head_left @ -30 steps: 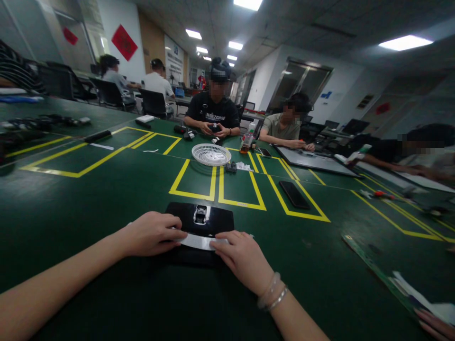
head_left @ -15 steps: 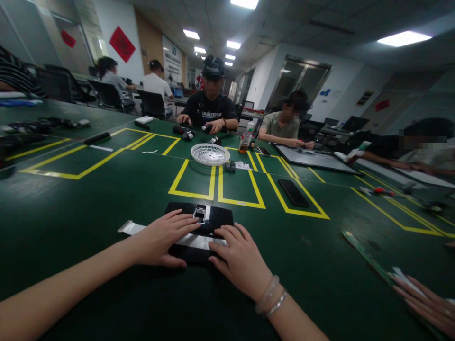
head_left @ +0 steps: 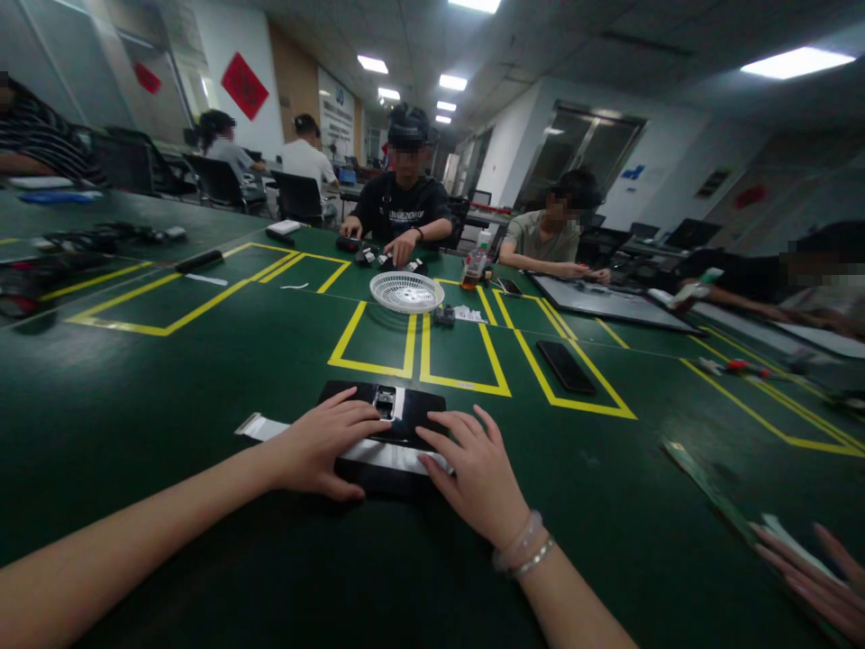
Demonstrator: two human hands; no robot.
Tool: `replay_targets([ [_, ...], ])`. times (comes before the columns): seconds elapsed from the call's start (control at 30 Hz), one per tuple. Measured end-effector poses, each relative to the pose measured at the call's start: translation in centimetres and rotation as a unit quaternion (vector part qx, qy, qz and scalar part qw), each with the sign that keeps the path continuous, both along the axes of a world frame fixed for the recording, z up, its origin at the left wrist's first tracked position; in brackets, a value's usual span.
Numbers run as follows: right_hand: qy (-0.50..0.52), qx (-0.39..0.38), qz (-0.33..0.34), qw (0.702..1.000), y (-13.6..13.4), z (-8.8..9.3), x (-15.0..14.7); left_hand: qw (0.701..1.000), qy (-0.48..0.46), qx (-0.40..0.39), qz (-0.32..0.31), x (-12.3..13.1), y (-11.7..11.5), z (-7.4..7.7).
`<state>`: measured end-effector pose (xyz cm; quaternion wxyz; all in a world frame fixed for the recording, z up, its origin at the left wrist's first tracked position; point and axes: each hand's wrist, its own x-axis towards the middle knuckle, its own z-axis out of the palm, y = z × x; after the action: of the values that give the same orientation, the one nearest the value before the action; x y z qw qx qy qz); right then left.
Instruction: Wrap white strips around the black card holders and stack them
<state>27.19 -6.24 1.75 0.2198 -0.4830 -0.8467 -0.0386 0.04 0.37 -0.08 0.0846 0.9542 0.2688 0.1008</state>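
Observation:
A glossy black plate-like part (head_left: 420,403) with a small square cutout lies flat on the green table in front of me. Across it runs a flat white ribbon cable (head_left: 398,456), whose end pokes out to the left beyond my wrist. My left hand (head_left: 331,443) rests over the left half of the part, fingers stretched beside the cutout and thumb apart below. Over the right end, my right hand (head_left: 481,461) has its fingers spread, with the fingertips at the cable and the black surface. Neither hand is closed around anything.
Ahead are a white round basket (head_left: 405,293), a black phone (head_left: 566,367) and a bottle (head_left: 474,268). A long green circuit board (head_left: 706,487) lies right, near another person's hand (head_left: 811,577). Yellow tape (head_left: 466,389) marks rectangles. Co-workers sit around the table.
My right hand's fingers have spread and lifted slightly, while my left hand stays on the black part. Across the table, a person's hand has moved toward the small parts. The view has shifted slightly.

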Motion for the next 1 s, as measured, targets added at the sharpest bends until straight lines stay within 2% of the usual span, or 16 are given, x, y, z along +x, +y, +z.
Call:
replay_targets([
  [0.2, -0.001, 0.016, 0.002, 1.000, -0.1, 0.0, -0.1, 0.998, -0.004, 0.043, 0.052, -1.7, 1.1, 0.7],
  [0.43, 0.002, 0.006, 0.004, 1.000, 0.0, -0.1, 0.0, 0.975, 0.015, 0.100, 0.195, -6.7, 4.5, 1.1],
  [0.63, 0.003, -0.005, 0.006, 1.000, -0.2, -0.2, 0.1, 0.919, 0.038, 0.067, 0.387, -13.2, 7.8, 0.4],
  [0.8, 0.002, -0.008, 0.005, 1.000, -0.2, -0.2, 0.1, 0.883, 0.046, 0.027, 0.467, -18.2, 9.3, 0.1],
  [1.0, 0.002, -0.008, 0.007, 1.000, -0.2, -0.2, 0.1, 0.837, 0.034, -0.020, 0.546, -22.7, 9.7, -0.3],
])
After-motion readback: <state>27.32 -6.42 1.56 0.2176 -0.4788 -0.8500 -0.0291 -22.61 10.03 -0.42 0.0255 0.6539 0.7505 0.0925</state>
